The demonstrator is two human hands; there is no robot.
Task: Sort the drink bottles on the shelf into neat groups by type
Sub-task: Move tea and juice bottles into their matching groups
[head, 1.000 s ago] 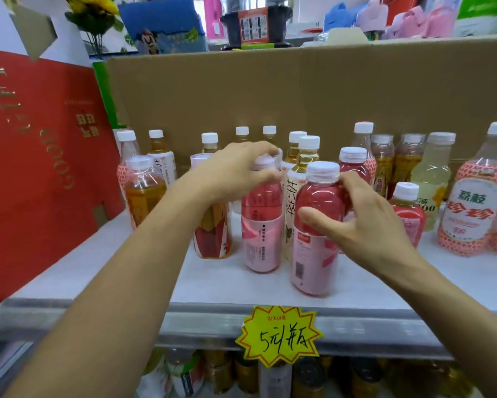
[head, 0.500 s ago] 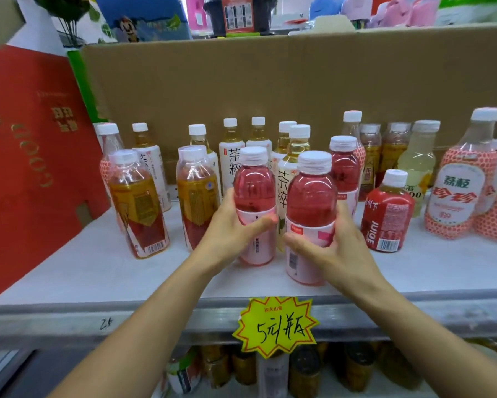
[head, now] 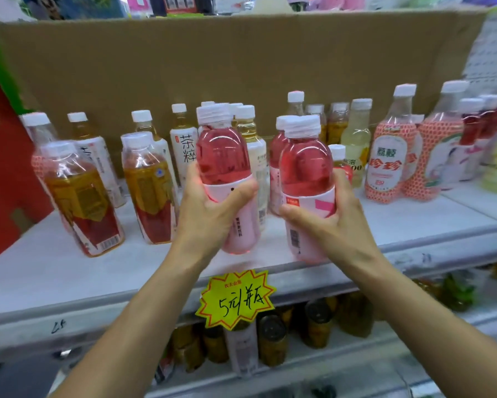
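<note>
At the front edge of the shelf (head: 40, 282), the left hand (head: 210, 216) curls round the first pink bottle (head: 222, 156) and the right hand (head: 330, 225) grips the second pink bottle (head: 304, 165), side by side, apparently to pair matching drinks into one group.

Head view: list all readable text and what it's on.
"5元/瓶": yellow starburst paper price tag.
"茶粹": white-labelled plastic tea bottle.
"珍珍": pink-dotted plastic bottle.
Blurred, unreadable: left-held pink plastic drink bottle, right-held pink plastic drink bottle, all other labels.
</note>
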